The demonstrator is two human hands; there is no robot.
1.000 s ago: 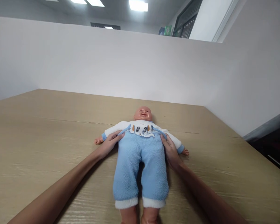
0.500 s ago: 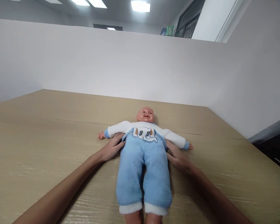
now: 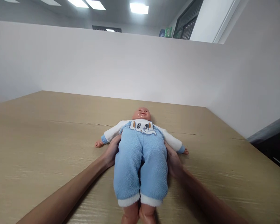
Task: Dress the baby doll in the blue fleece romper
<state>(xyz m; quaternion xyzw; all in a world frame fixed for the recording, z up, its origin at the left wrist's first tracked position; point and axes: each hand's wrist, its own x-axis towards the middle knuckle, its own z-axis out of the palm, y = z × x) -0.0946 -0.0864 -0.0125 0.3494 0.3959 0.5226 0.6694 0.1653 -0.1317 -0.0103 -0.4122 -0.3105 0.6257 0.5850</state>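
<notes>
A baby doll [image 3: 141,149] in fuzzy blue overalls and a white top lies face up, its head away from me and its bare legs toward me. An elephant face [image 3: 142,127] decorates the chest. At the doll's left-hand side in view, my left hand [image 3: 112,151] grips its body, the fingertips hidden under the cloth. My right hand [image 3: 174,159] clasps the opposite side, its fingers partly tucked beneath. Both doll arms spread outward past my hands.
The wooden table [image 3: 49,133] stretches out around the doll, with thin seams across it. A white partition wall [image 3: 121,65] rises behind its far edge. A dark object [image 3: 275,146] stands beyond the right edge.
My hands have slid further under the doll's sides. The doll's middle is raised and shifted slightly left, its head tips back, and its arms droop lower.
</notes>
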